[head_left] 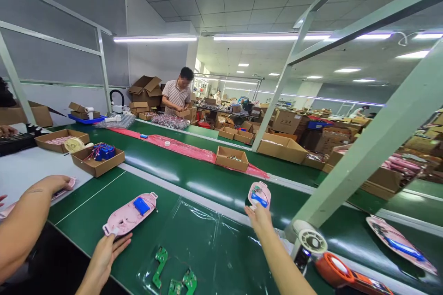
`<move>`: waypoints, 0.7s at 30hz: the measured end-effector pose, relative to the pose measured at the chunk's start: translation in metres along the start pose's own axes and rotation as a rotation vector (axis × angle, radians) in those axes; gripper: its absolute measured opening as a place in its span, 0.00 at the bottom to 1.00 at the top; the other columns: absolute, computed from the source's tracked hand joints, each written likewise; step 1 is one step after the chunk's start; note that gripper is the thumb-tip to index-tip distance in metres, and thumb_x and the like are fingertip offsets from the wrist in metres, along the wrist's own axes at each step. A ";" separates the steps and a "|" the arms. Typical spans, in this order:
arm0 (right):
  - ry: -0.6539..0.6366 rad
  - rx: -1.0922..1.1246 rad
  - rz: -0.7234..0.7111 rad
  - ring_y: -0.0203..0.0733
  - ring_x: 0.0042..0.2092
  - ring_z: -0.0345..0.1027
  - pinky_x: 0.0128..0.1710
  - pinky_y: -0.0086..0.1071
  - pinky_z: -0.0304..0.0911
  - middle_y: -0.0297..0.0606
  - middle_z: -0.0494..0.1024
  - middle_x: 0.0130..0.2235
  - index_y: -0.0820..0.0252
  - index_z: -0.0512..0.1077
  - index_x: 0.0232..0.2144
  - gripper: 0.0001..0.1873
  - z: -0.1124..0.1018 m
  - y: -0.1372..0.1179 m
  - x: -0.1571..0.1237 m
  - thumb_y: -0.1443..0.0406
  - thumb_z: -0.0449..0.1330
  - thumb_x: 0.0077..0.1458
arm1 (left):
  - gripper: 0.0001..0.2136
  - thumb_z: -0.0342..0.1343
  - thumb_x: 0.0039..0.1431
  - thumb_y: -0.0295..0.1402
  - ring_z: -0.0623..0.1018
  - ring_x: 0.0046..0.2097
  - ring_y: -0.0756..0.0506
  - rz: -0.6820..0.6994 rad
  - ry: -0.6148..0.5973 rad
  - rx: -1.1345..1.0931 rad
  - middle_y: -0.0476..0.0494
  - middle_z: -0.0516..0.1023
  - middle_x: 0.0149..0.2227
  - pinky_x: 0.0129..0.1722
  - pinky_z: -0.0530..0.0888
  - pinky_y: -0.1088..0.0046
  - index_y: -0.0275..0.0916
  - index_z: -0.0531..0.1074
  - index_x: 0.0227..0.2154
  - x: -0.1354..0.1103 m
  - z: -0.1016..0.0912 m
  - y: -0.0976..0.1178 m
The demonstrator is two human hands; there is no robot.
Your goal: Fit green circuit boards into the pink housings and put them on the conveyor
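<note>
Where the hands are: above a green conveyor belt (79, 207).
Left hand (104, 258): fingers spread open, fingertips touching the lower end of a pink plastic housing (129, 214) fitted with a blue battery.
Right hand (259, 223): fingers partly curled, gripping a second pink housing (259, 195) held tilted above the belt.
Nearby: green circuit boards (161, 262) on a clear plastic sheet (207, 239); a co-worker's tattooed forearm (27, 212) at far left.
In the way: a pale green steel strut (367, 161) crossing the right side.
Beyond: a person in a striped shirt (176, 97) beside brown cardboard boxes (145, 90).
</note>
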State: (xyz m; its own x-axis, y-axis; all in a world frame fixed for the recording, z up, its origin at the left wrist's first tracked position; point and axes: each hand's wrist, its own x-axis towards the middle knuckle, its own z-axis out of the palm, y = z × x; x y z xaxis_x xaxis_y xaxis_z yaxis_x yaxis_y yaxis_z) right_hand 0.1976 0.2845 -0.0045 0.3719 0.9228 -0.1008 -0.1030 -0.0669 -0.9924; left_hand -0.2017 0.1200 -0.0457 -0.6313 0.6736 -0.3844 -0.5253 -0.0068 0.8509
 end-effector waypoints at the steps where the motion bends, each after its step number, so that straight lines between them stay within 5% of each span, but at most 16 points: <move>1: -0.095 -0.060 -0.072 0.38 0.39 0.71 0.39 0.36 0.69 0.37 0.74 0.42 0.62 0.70 0.43 0.12 0.001 0.004 -0.018 0.60 0.58 0.61 | 0.10 0.47 0.59 0.17 0.81 0.25 0.45 0.011 0.020 -0.002 0.43 0.80 0.24 0.56 0.67 0.43 0.31 0.72 0.28 0.003 0.002 0.003; 4: -0.541 -0.272 -0.314 0.39 0.39 0.71 0.42 0.34 0.66 0.32 0.77 0.34 0.60 0.74 0.30 0.02 0.004 0.015 -0.082 0.67 0.61 0.52 | 0.14 0.44 0.59 0.16 0.80 0.28 0.48 0.054 0.050 -0.052 0.48 0.77 0.23 0.58 0.67 0.45 0.33 0.72 0.26 0.005 0.005 0.012; 6: -0.848 -0.426 -0.444 0.40 0.40 0.73 0.44 0.34 0.65 0.31 0.79 0.34 0.57 0.77 0.30 0.07 0.008 0.021 -0.122 0.70 0.59 0.51 | 0.13 0.46 0.61 0.19 0.79 0.33 0.48 0.092 0.042 -0.092 0.50 0.77 0.24 0.59 0.66 0.46 0.35 0.74 0.28 -0.001 0.007 0.021; 8: -0.997 -0.568 -0.556 0.41 0.41 0.73 0.46 0.35 0.63 0.30 0.80 0.35 0.54 0.78 0.31 0.14 0.014 0.024 -0.150 0.75 0.56 0.47 | 0.10 0.48 0.63 0.26 0.79 0.36 0.47 0.134 0.037 -0.118 0.50 0.78 0.28 0.58 0.67 0.47 0.38 0.75 0.32 -0.011 0.010 0.032; 11: -1.048 -0.768 -0.632 0.41 0.42 0.72 0.46 0.34 0.62 0.35 0.80 0.38 0.54 0.78 0.36 0.19 0.031 0.026 -0.167 0.76 0.53 0.49 | 0.11 0.49 0.64 0.37 0.78 0.38 0.47 0.200 0.022 -0.128 0.51 0.80 0.36 0.45 0.79 0.60 0.43 0.76 0.38 -0.030 0.008 0.043; 14: -1.045 -0.949 -0.639 0.42 0.45 0.71 0.46 0.33 0.63 0.39 0.79 0.41 0.57 0.77 0.40 0.16 0.060 0.026 -0.171 0.75 0.54 0.53 | 0.11 0.53 0.60 0.36 0.80 0.38 0.44 0.144 -0.025 -0.067 0.48 0.82 0.34 0.33 0.81 0.69 0.42 0.76 0.42 -0.051 -0.002 0.039; 18: -0.995 -1.184 -0.563 0.45 0.48 0.71 0.49 0.40 0.65 0.41 0.78 0.43 0.63 0.75 0.38 0.09 0.107 0.034 -0.181 0.71 0.60 0.53 | 0.13 0.62 0.52 0.38 0.81 0.42 0.37 0.045 -0.292 0.206 0.44 0.83 0.33 0.37 0.80 0.61 0.41 0.76 0.41 -0.064 -0.007 0.033; 21: -0.924 -1.284 -0.496 0.47 0.52 0.68 0.52 0.49 0.63 0.42 0.75 0.49 0.64 0.72 0.43 0.13 0.135 0.047 -0.192 0.65 0.64 0.54 | 0.09 0.58 0.58 0.39 0.81 0.39 0.43 0.152 -0.379 0.301 0.43 0.82 0.38 0.38 0.79 0.62 0.41 0.75 0.38 -0.038 0.020 0.059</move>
State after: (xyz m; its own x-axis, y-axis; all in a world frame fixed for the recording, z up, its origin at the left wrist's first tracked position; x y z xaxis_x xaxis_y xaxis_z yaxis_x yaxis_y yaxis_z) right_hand -0.0035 0.1551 -0.0219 -0.5519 0.8163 -0.1703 0.8043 0.4672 -0.3672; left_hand -0.1969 0.1089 0.0260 -0.4073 0.9027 -0.1388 -0.2211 0.0500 0.9740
